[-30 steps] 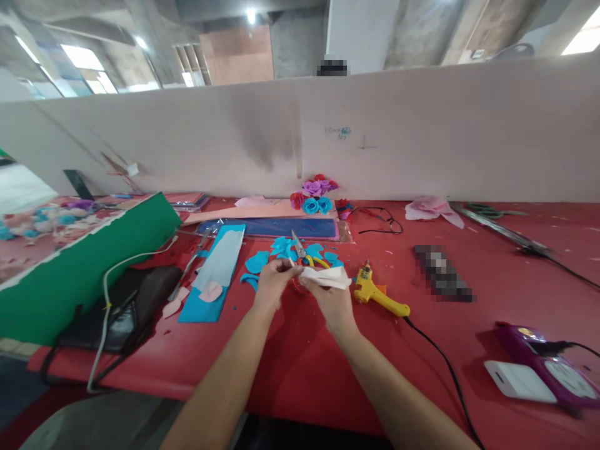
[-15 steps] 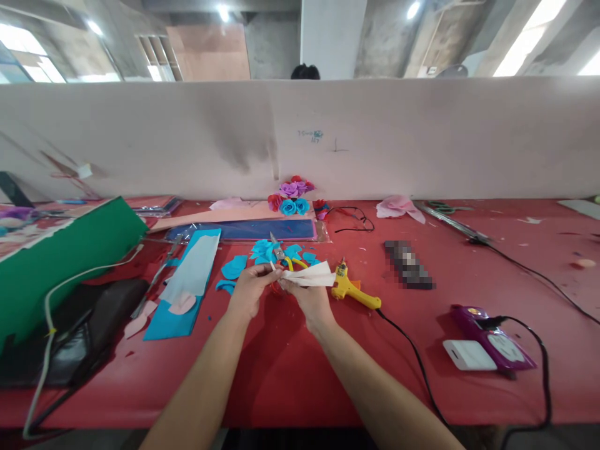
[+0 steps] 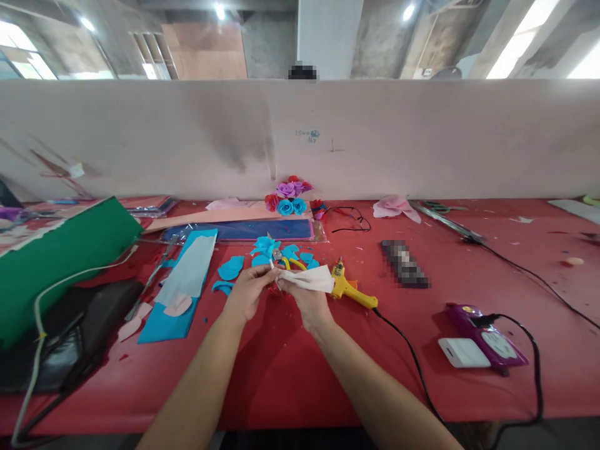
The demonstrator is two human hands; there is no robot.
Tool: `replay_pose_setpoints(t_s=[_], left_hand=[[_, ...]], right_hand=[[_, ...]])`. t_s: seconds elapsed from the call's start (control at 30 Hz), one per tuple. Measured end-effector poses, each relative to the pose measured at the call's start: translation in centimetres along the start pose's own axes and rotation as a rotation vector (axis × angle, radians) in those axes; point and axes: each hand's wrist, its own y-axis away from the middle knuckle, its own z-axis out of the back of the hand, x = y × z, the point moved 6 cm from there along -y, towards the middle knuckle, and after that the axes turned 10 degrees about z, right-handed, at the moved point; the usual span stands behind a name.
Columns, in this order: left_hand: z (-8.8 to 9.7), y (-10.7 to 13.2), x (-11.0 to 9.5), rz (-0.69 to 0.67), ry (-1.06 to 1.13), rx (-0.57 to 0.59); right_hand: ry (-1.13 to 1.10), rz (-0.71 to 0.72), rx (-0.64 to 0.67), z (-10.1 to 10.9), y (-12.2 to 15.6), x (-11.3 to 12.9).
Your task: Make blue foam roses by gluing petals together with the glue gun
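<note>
Above a smooth red tabletop (image 3: 262, 381), a folded, fan-shaped strip of off-white, paper-like material (image 3: 319, 279) angles toward 3 o'clock from your fingers. Your bare forearms slant in from 7 and 5 o'clock, meeting at center. Your left hand (image 3: 244, 292), its fingers nearly closed, pinches the strip's narrow end; your right hand (image 3: 307, 303) grips its folds from below. Just off its wide end lies a yellow plastic glue gun (image 3: 355, 292). Curved blue petals (image 3: 231, 268) lie toward 10 o'clock, ruffled roses (image 3: 291, 205) at 12.
</note>
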Motion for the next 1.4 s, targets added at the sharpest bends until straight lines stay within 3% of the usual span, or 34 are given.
replay_pose_setpoints(t_s=[0.17, 0.37, 0.5, 0.67, 0.87, 0.97, 1.13, 1.27, 1.4], left_hand=[[-0.6, 0.4, -0.2, 0.076, 0.049, 0.133], [0.4, 0.0, 0.0, 0.072, 0.045, -0.009], [0.6, -0.3, 0.4, 0.078, 0.102, -0.066], [0.3, -0.2, 0.5, 0.089, 0.126, -0.039], [-0.3, 0.0, 0.5, 0.066, 0.155, 0.04], [-0.7, 0.2, 0.5, 0.088, 0.137, 0.064], [-1.1, 0.5, 0.5, 0.12, 0.074, 0.086], [-1.1, 0.7, 0.0, 0.052, 0.015, 0.043], [-1.2, 0.8, -0.4, -0.071, -0.049, 0.013]], right_hand=[[-0.068, -0.012, 0.04, -0.3, 0.2, 0.5], [0.047, -0.004, 0.037, -0.2, 0.0, -0.1], [0.135, 0.099, 0.069, -0.1, -0.3, -0.2], [0.169, 0.087, 0.069, 0.1, -0.4, -0.1], [-0.046, -0.008, 0.035, -0.2, 0.0, 0.2], [-0.127, -0.007, 0.016, 0.0, -0.1, 0.0], [-0.068, 0.043, -0.013, 0.4, -0.2, 0.3], [-0.025, 0.058, 0.001, 0.2, -0.1, 0.2], [-0.009, 0.115, -0.112, 0.9, -0.2, -0.1]])
